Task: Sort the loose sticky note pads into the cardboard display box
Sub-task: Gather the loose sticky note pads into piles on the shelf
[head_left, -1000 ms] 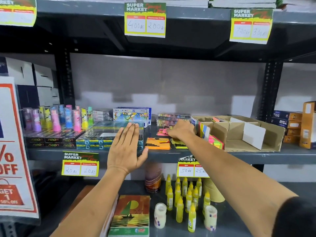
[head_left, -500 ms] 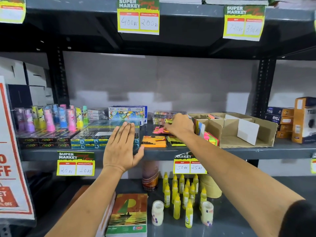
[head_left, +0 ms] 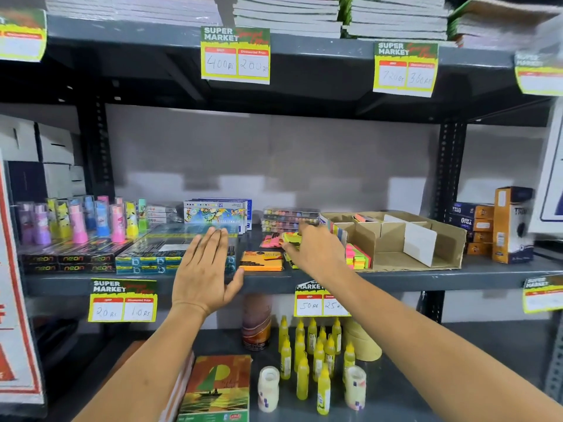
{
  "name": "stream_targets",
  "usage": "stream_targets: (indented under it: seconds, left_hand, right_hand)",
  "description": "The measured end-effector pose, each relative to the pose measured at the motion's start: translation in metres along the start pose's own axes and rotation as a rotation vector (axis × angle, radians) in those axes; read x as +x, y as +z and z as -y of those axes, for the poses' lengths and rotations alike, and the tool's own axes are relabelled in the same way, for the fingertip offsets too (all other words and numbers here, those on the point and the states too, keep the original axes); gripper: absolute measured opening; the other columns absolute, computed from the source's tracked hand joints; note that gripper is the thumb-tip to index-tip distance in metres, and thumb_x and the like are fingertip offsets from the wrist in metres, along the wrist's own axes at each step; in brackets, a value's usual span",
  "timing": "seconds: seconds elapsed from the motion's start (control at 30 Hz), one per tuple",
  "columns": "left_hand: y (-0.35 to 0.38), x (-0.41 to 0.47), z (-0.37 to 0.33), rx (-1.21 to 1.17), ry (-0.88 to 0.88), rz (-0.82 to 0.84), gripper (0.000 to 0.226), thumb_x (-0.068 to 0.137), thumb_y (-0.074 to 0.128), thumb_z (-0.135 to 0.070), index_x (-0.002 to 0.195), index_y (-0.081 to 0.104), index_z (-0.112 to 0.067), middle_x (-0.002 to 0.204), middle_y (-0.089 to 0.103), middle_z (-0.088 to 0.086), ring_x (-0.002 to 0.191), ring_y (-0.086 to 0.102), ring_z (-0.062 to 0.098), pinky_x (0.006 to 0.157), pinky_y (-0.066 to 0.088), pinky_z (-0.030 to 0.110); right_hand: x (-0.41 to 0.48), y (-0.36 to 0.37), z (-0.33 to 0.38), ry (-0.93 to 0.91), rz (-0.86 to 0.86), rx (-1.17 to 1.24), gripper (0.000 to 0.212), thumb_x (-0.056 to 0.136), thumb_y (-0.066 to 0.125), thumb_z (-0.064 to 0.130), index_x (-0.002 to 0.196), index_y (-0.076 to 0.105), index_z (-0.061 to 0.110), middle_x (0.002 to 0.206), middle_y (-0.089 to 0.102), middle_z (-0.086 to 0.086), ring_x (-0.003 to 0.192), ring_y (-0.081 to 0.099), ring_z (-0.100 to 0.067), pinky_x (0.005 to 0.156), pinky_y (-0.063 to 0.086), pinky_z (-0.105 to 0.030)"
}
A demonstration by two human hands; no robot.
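Observation:
Loose sticky note pads lie on the middle shelf: an orange pad (head_left: 261, 261) at the front, a pink pad (head_left: 269, 241) behind it and another yellow one half hidden under my wrist. My right hand (head_left: 315, 248) reaches over them, with its thumb and fingers closed around a yellow pad (head_left: 291, 238). Just to the right stands the cardboard display box (head_left: 451, 239) with dividers. Neon pink, green and yellow pads (head_left: 358, 257) sit in its front left compartment. My left hand (head_left: 206, 269) hovers flat and open at the shelf edge, in front of the blue pencil boxes (head_left: 152, 260).
Colourful tubes (head_left: 79, 220) and black neon boxes (head_left: 61, 263) fill the shelf's left side, and orange and navy boxes (head_left: 511, 226) stand to the right of the display box. Price tags (head_left: 122, 301) hang on the shelf edges. Yellow glue bottles (head_left: 310, 354) stand on the shelf below.
My right hand's fingers have curled onto the yellow pad, which now shows between thumb and fingers. My left hand stays where it was. The view has tilted upward.

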State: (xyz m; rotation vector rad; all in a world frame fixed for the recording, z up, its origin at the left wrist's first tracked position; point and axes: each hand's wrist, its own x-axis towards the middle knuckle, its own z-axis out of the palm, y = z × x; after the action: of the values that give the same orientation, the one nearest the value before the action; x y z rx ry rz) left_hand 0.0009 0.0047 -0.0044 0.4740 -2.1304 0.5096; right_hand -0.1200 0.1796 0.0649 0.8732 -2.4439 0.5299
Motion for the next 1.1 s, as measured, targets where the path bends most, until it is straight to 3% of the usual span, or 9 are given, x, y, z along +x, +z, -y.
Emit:
stream_targets:
  seconds: [0.27, 0.5, 0.73, 0.83, 1.1]
  left_hand:
    - [-0.002, 0.0, 0.0, 0.005, -0.009, 0.03, 0.075, 0.089, 0.035, -0.049, 0.135, 0.049, 0.008, 0.136, 0.052, 0.026, 0.128, 0.05, 0.036, 0.117, 0.016, 0.039]
    - [0.0, 0.0, 0.001, 0.014, -0.01, 0.023, 0.075, 0.089, 0.035, -0.049, 0.136, 0.049, 0.008, 0.136, 0.052, 0.026, 0.128, 0.05, 0.036, 0.117, 0.018, 0.039]
    - [0.0, 0.0, 0.001, 0.004, -0.015, 0.03, 0.077, 0.095, 0.023, -0.051, 0.137, 0.047, 0.008, 0.137, 0.051, 0.026, 0.129, 0.049, 0.036, 0.117, 0.018, 0.04]
    - [0.001, 0.0, 0.002, -0.001, -0.021, 0.03, 0.079, 0.096, 0.017, -0.053, 0.137, 0.047, 0.008, 0.138, 0.051, 0.025, 0.13, 0.048, 0.035, 0.117, 0.019, 0.04]
    - [0.003, 0.001, 0.001, 0.001, -0.006, -0.023, 0.075, 0.088, 0.036, -0.049, 0.136, 0.048, 0.007, 0.138, 0.052, 0.025, 0.13, 0.049, 0.035, 0.114, 0.025, 0.043]
  right_hand:
    - [-0.013, 0.007, -0.002, 0.007, 0.054, -0.045, 0.052, 0.091, 0.05, 0.056, 0.119, 0.059, 0.014, 0.113, 0.064, -0.011, 0.106, 0.062, -0.032, 0.082, 0.053, -0.042]
    - [-0.018, 0.013, -0.001, -0.002, 0.073, -0.105, 0.055, 0.089, 0.051, 0.058, 0.123, 0.057, 0.015, 0.115, 0.064, -0.01, 0.108, 0.061, -0.032, 0.083, 0.052, -0.042]
    - [-0.018, 0.007, 0.0, -0.004, 0.107, -0.094, 0.057, 0.09, 0.049, 0.056, 0.125, 0.054, 0.011, 0.124, 0.06, -0.014, 0.123, 0.048, -0.035, 0.097, 0.044, -0.046]
    - [-0.01, 0.004, 0.003, -0.006, 0.091, -0.016, 0.055, 0.092, 0.048, 0.054, 0.123, 0.055, 0.009, 0.123, 0.06, -0.014, 0.122, 0.049, -0.033, 0.095, 0.047, -0.046]
    - [0.036, 0.012, 0.01, 0.06, 0.09, 0.069, 0.05, 0.089, 0.054, 0.053, 0.109, 0.06, 0.007, 0.106, 0.066, -0.01, 0.101, 0.064, -0.027, 0.074, 0.052, -0.033]
